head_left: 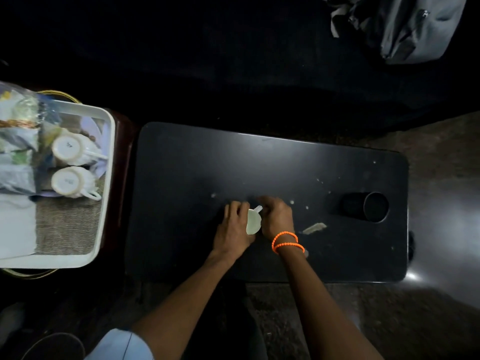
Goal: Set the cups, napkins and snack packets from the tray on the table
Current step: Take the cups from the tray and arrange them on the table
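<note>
A white cup rests on the black table near its front middle, mostly covered by my hands. My left hand wraps its left side. My right hand, with orange bracelets on the wrist, grips its right side by the handle. At the left stands a white tray with two more white cups lying upside down, snack packets along its left part and a white napkin at its near left corner.
A black cup lies on its side at the table's right. A scrap of paper and pale specks dot the surface beside my right hand. A grey bag sits at the top right. The tray rests on a dark red stand.
</note>
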Tool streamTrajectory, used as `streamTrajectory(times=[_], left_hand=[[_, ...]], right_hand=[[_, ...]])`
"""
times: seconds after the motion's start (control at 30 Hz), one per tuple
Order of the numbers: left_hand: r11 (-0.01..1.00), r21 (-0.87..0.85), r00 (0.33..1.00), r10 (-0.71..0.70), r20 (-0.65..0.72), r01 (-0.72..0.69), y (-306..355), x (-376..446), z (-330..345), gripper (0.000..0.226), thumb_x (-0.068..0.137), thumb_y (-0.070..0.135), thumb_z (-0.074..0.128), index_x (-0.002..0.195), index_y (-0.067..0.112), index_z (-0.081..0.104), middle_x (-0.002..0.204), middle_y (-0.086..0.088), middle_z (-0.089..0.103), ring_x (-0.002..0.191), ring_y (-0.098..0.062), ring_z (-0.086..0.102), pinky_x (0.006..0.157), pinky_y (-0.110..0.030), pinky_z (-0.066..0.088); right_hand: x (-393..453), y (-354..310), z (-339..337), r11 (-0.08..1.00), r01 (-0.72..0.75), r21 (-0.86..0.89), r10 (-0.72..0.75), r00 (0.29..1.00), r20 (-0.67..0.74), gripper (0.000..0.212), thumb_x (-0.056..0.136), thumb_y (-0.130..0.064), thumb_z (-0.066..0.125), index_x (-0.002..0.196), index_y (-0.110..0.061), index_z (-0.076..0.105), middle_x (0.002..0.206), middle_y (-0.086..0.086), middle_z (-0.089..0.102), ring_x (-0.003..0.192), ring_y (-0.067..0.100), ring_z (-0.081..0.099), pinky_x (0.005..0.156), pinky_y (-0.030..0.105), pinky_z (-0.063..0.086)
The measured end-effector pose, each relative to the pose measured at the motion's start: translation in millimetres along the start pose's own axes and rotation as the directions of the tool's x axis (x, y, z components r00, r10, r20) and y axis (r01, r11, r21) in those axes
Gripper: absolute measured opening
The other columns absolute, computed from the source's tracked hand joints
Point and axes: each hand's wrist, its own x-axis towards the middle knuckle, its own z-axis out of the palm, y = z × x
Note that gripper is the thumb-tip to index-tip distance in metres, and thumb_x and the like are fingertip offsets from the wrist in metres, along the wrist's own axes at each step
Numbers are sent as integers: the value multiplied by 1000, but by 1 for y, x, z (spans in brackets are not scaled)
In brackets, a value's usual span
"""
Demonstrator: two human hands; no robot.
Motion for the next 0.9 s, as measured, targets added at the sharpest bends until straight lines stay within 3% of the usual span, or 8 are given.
streamTrajectory(times=[0.17, 0.33, 0.5, 0.57, 0.63, 0.73, 0.8, 0.9], left_hand=[[999, -54, 1000, -3, 15, 4, 3, -1, 9, 82, 68, 29, 91, 135, 21, 45, 135, -3, 44, 127, -23, 47, 87, -37, 58], [991, -135, 1000, -5, -7, 4, -19, -11, -7, 98, 61, 41, 92, 144, 27, 40, 141, 3, 38, 130, -16, 39, 93, -32, 52], [955, -287, 976, -128, -178, 73, -73, -32, -76, 58, 73, 21, 87, 126, 23, 65, 125, 3, 51, 117, -15, 55, 91, -27, 56], [945, -315, 897, -213, -388, 88, -101, -41, -120, 36, 78, 9, 81, 110, 22, 72, 108, 2, 61, 94, -5, 63, 77, -25, 58], [938, -317, 740, -313, -596, 141, -131, -48, -166, 23, 79, 9, 75, 97, 22, 70, 92, 2, 63, 77, 2, 60, 74, -19, 52], [838, -480, 454, -545, -705, 260, -172, -54, -216, 19, 79, 23, 71, 94, 15, 63, 87, -2, 60, 83, -21, 63, 81, -36, 50], [756, -547, 390, -654, -648, 360, -195, -52, -235, 35, 83, 37, 68, 100, 8, 61, 94, -4, 60, 100, -34, 61, 88, -41, 46], [459, -768, 491, -844, -218, 448, -211, -35, -253, 52, 95, 55, 56, 116, 8, 63, 103, -14, 70, 95, -36, 68, 82, -42, 56]], right_hand=[[4, 8, -2, 999, 5, -46, -5, 1000, 1, 47, 80, 18, 62, 116, -9, 76, 115, 15, 74, 104, 33, 70, 87, 36, 58], [-3, -3, 4, 999, 49, 9, -47, 985, -166, 42, 82, 15, 59, 111, -9, 78, 109, 16, 76, 100, 36, 72, 88, 42, 59], [-4, -60, 36, 984, 152, 88, -145, 986, -85, 31, 83, 10, 62, 108, -1, 76, 105, 21, 75, 99, 40, 71, 90, 43, 56], [-8, -99, 56, 964, 237, 124, -238, 971, -9, 29, 85, 6, 65, 111, 0, 75, 109, 22, 75, 102, 40, 71, 93, 43, 55], [-10, -139, 75, 921, 356, 161, -366, 930, 41, 29, 86, 1, 67, 114, 0, 75, 112, 22, 74, 104, 39, 70, 95, 40, 53], [-17, -197, 100, 861, 472, 187, -497, 860, 118, 31, 87, -7, 66, 118, -2, 73, 116, 19, 73, 108, 37, 67, 97, 37, 50], [-23, -230, 115, 847, 477, 234, -519, 838, 168, 34, 88, -8, 65, 120, -3, 73, 118, 20, 73, 111, 38, 64, 97, 38, 50], [-26, -264, 134, 876, 430, 219, -476, 843, 251, 45, 88, -12, 65, 133, -6, 65, 128, 21, 69, 120, 41, 58, 102, 43, 48]])
